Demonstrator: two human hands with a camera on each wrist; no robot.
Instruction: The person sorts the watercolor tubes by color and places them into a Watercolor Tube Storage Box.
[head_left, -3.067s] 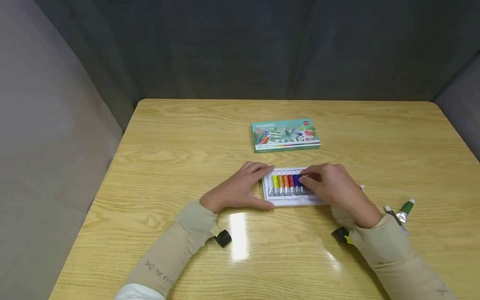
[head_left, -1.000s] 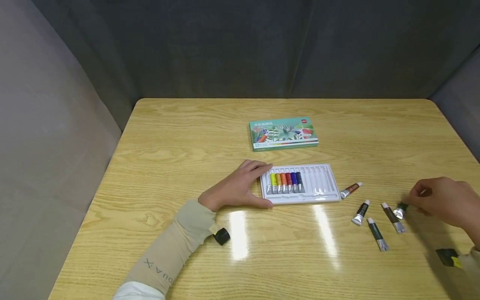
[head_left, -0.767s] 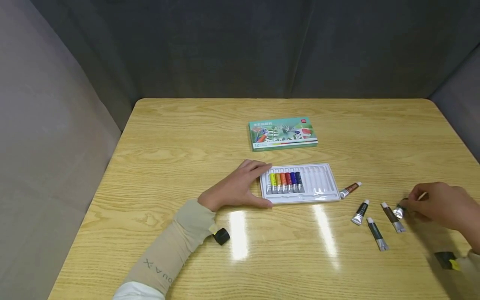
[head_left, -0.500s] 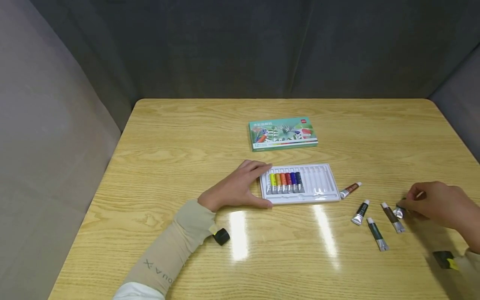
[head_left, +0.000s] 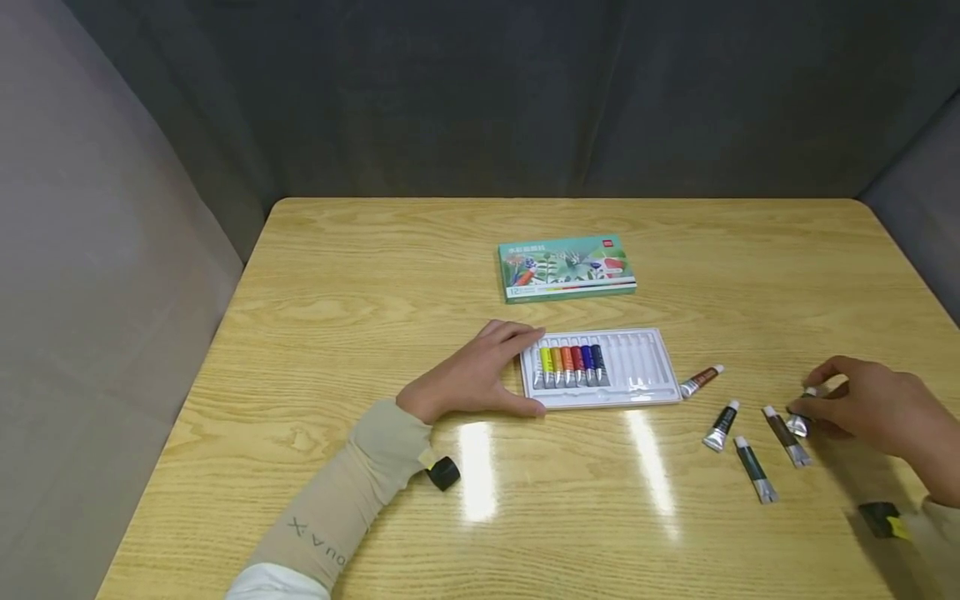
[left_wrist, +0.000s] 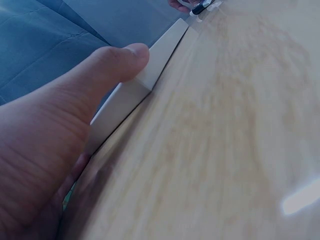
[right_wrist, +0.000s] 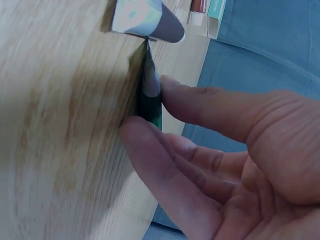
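In the head view my left hand [head_left: 476, 371] holds the left end of a white plastic tray [head_left: 633, 358], thumb at the near corner and fingers at the far one. Several paint tubes [head_left: 567, 365], white through yellow, red and blue, fill its left slots. The left wrist view shows the thumb on the tray's side wall [left_wrist: 155, 62]. Far right, my right hand [head_left: 873, 404] pinches a green paint tube [right_wrist: 151, 100] between thumb and index finger. The tube is on edge close to the table, its crimped silver end pointing away from the fingers.
A brown tube [head_left: 786, 437] lies beside the right hand. Nearby are a dark green tube [head_left: 756, 469], a black tube [head_left: 721, 426] and a reddish-brown tube [head_left: 702, 381] near the tray's right end. Behind the tray sits a green illustrated paint box [head_left: 567, 271].
My right hand has left the dark blue tube in the tray and moved right to the green tube. Its thumb and index finger now sit farther apart, showing the white cap. The left hand stays put.
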